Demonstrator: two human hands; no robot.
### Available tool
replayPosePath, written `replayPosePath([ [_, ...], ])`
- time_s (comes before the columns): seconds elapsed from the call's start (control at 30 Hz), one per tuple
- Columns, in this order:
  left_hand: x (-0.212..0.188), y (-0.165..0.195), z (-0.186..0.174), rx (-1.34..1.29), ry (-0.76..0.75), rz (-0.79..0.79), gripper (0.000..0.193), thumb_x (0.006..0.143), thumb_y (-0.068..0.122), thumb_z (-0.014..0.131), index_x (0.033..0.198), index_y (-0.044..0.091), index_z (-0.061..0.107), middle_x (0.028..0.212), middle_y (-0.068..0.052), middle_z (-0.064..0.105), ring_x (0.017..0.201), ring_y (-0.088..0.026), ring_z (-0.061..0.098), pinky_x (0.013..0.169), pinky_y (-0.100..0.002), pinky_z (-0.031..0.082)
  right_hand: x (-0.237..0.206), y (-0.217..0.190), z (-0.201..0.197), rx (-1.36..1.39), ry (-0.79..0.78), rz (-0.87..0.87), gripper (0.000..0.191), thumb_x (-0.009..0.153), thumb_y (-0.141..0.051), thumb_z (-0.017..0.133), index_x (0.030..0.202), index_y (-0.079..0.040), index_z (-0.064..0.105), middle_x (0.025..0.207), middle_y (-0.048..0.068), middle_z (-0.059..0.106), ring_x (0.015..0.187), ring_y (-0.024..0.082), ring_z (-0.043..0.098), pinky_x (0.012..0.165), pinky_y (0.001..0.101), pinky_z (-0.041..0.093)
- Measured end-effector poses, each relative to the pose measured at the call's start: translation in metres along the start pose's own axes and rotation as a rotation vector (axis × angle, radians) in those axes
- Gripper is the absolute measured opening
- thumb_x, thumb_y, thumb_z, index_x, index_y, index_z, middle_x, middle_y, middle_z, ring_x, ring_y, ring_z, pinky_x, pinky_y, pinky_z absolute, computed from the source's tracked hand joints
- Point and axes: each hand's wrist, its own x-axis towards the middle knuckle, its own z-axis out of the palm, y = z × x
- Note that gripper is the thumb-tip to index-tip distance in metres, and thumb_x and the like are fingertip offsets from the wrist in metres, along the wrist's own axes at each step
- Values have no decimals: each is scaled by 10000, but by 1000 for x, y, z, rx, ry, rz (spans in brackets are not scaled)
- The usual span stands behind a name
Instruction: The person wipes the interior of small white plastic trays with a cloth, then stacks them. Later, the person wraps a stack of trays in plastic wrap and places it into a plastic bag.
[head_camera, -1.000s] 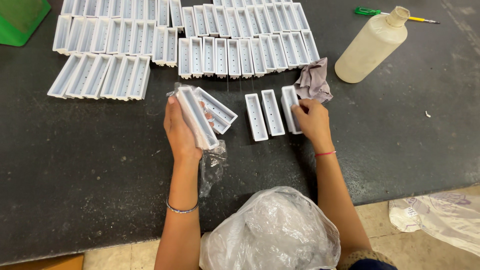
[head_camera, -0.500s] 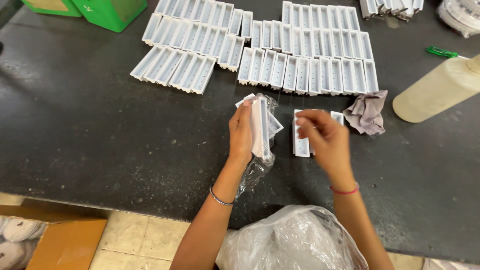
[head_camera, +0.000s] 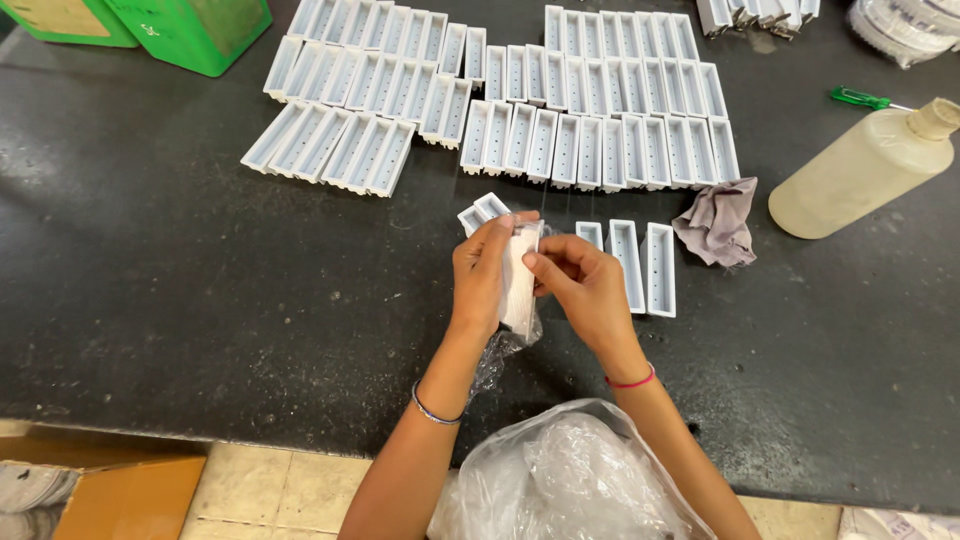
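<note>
a white plastic piece, long & narrow, is held upright above the dark bench, approx. centre of view. it's gripped by the left hand, fingers closed around its left side, thumb at the top end. the right hand is closed on it too, fingertips pinched on its upper right edge. a thin clear plastic wrap hangs from the piece's lower end, below the left palm.

just behind the left hand, two more white trays are lying on the bench, partly hidden. just right of the right hand, three open white trays are laid side by side, w/ a crumpled grey rag next to them. further back, many identical trays are set out in rows. a pale plastic bottle lies on its side at right, a green-handled screwdriver beyond it. green bins are seen at top left. a clear plastic bag sits at the bench's near edge, between the forearms.
</note>
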Motion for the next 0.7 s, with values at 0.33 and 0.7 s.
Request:
replayPosePath([
  [0.33, 1, 0, -6, -61, 12, -70, 295, 1003, 279, 681, 1041, -3, 758, 918, -48, 719, 797, -93, 642, 707, -255, 542, -12, 2, 1, 146, 13, 6, 232, 1028, -145, 594, 1196, 6, 651, 951, 57, 746, 814, 118, 737, 732, 266, 629],
  [0.7, 2, -5, -7, 18, 27, -98, 282, 978, 275, 693, 946, -1, 742, 838, -38, 716, 721, -87, 654, 644, -245, 547, -15, 8, -2, -120, 146, -184, 206, 943, -94, 736, 1126, -2, 707, 949, 34, 725, 785, 79, 664, 697, 229, 557],
])
